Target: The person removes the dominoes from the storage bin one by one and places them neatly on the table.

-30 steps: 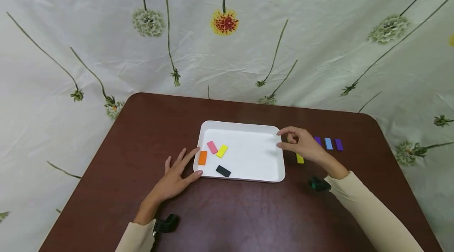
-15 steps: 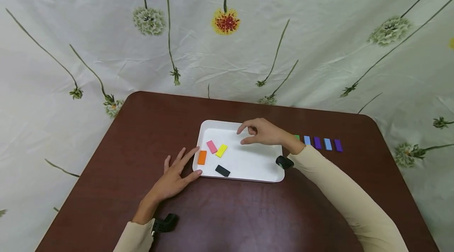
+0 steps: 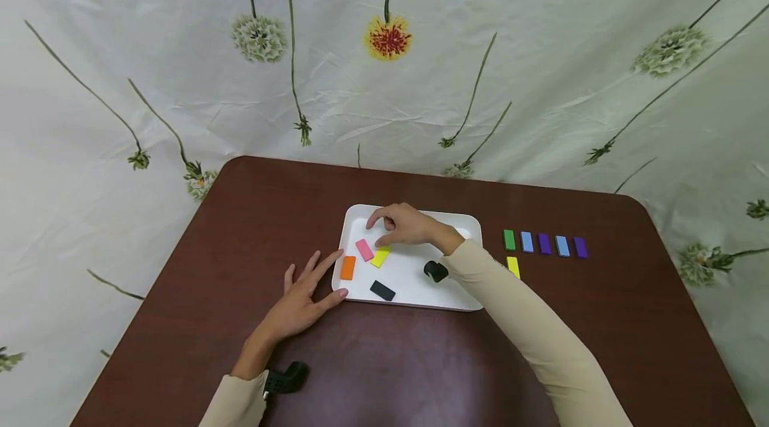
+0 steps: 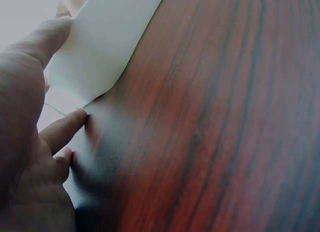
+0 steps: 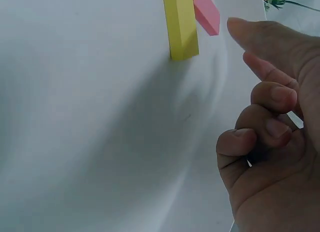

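Note:
My right hand [image 3: 408, 225] hovers over the white tray [image 3: 432, 293], thumb and index finger apart, nothing between them. Right by its thumb lie a yellow block [image 3: 380, 257] and a pink block [image 3: 364, 250]; the right wrist view shows both just off the fingertips, with the other fingers curled in. Along the tray's left side, my left hand [image 3: 297, 307] rests with spread fingers, index and thumb touching the rim. An orange block [image 3: 348, 267] lies inside near those fingers, and a black block [image 3: 382, 291] near the front wall.
On the brown table, right of the tray, a row runs from a green block [image 3: 509, 240] through light blue and purple ones to a purple block [image 3: 580, 247]. Below the green one sits another yellow block [image 3: 513, 267], partly behind the sleeve. A flowered cloth [image 3: 541, 113] hangs behind.
My right hand has travelled left from the tray's right edge to above the pink and yellow blocks, uncovering the row at right. The left hand has stayed at the rim.

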`<act>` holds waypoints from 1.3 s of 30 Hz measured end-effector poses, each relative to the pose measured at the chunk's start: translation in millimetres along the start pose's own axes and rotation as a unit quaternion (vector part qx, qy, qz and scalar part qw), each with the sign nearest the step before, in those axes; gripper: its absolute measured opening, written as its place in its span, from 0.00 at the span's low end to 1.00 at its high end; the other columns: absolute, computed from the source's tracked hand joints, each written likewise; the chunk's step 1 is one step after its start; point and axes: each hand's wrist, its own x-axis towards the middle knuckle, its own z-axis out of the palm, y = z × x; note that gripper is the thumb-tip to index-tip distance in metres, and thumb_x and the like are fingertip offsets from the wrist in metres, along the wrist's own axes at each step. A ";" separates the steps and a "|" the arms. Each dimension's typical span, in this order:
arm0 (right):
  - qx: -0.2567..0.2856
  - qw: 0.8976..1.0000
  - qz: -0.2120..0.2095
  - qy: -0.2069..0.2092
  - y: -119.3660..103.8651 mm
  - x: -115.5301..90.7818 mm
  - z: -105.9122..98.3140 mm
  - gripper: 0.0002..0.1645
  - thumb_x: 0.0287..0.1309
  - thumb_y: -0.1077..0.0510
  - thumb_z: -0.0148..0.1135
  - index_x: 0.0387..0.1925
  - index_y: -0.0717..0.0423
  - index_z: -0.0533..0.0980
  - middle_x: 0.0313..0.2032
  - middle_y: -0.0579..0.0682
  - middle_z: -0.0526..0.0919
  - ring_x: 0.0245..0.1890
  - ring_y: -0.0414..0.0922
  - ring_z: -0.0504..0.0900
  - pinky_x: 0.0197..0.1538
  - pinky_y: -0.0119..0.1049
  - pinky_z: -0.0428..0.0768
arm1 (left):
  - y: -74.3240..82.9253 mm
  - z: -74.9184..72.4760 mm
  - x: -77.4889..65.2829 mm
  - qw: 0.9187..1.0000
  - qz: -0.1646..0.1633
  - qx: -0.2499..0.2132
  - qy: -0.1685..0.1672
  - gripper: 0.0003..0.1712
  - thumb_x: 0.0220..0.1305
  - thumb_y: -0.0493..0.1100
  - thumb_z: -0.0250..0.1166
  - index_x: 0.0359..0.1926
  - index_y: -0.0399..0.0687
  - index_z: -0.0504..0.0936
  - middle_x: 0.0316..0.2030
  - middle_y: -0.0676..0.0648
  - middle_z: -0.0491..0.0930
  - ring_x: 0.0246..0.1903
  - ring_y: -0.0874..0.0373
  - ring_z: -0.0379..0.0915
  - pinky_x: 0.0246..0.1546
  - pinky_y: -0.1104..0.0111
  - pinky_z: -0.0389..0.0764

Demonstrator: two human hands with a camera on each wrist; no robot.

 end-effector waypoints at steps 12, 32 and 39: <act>-0.043 0.998 -0.017 -0.044 -6.6 9.3 21.3 0.24 0.53 0.57 0.75 0.52 0.53 0.80 0.20 0.41 0.63 0.24 0.36 0.62 0.33 0.26 0.61 | -0.3 0.1 -1.3 1.000 0.009 -0.002 0.003 0.44 0.66 0.60 0.65 0.78 0.70 0.55 0.75 0.45 0.60 0.79 0.40 0.39 0.68 0.35 0.25; -0.076 0.996 -0.024 -0.044 -9.2 16.3 25.7 0.24 0.54 0.58 0.74 0.53 0.55 0.79 0.19 0.41 0.63 0.23 0.36 0.63 0.31 0.26 0.62 | -0.2 1.0 -0.5 1.000 0.016 0.006 0.007 0.43 0.67 0.58 0.65 0.78 0.68 0.56 0.75 0.44 0.61 0.78 0.39 0.40 0.68 0.34 0.26; -0.097 0.994 -0.027 -0.043 -11.6 16.3 26.6 0.23 0.54 0.60 0.72 0.53 0.54 0.79 0.20 0.41 0.64 0.23 0.36 0.63 0.33 0.26 0.62 | -0.6 0.1 -0.7 1.000 0.012 0.007 0.004 0.43 0.67 0.58 0.65 0.78 0.70 0.56 0.75 0.45 0.61 0.78 0.40 0.40 0.68 0.35 0.26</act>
